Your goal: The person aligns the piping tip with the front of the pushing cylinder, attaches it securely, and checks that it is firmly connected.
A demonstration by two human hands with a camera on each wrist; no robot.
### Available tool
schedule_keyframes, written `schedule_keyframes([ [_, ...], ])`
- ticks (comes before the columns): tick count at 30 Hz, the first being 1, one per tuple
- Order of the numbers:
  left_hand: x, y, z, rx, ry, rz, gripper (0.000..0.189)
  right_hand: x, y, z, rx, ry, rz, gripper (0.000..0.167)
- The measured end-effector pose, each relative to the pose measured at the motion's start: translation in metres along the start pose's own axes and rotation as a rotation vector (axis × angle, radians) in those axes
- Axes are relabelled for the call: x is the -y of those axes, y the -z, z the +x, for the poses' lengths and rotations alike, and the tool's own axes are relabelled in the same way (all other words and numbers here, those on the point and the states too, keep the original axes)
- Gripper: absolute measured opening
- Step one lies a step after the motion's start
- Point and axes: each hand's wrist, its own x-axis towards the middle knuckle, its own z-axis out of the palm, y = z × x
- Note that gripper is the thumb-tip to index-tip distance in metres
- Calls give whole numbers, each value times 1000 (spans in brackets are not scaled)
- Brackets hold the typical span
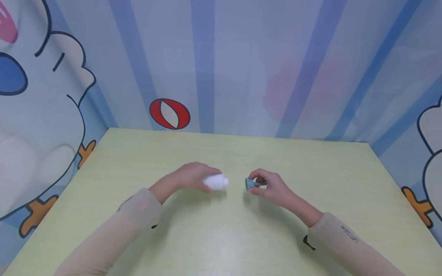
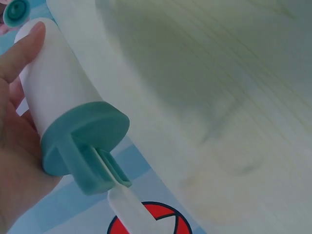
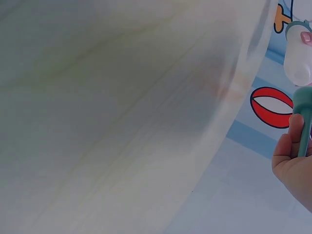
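My left hand (image 1: 191, 176) grips a white cylinder (image 1: 215, 182) lying sideways above the table, its narrower end toward the right hand. In the left wrist view its other end has a teal cap (image 2: 85, 129) with a slotted bracket, and a flat white strip (image 2: 131, 207) sticks out of it. My right hand (image 1: 274, 188) pinches a teal piece (image 1: 249, 184) by its thin stem. The piece's round, cup-like head (image 2: 17, 12) faces the cylinder, with a gap between them. I cannot tell what the two things are for certain.
Both hands are over the middle of a pale green table (image 1: 224, 234). Behind it stands a striped blue wall sheet (image 1: 235, 69) with a red and white ball print (image 1: 170, 114). More printed sheets with cartoon figures flank the table at left and right.
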Motion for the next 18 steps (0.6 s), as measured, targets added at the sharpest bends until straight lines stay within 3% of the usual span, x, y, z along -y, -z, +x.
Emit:
schedule_keyframes([
  [7,-7,-3,3,1,-32,-4,56,4,-4,4,10,-1,-9,26],
  [14,-16,-4,4,-5,-101,20,53,26,-5,3,13,22,-6,24],
  [18,-21,-5,5,-5,-104,31,52,20,-9,6,11,23,4,25],
])
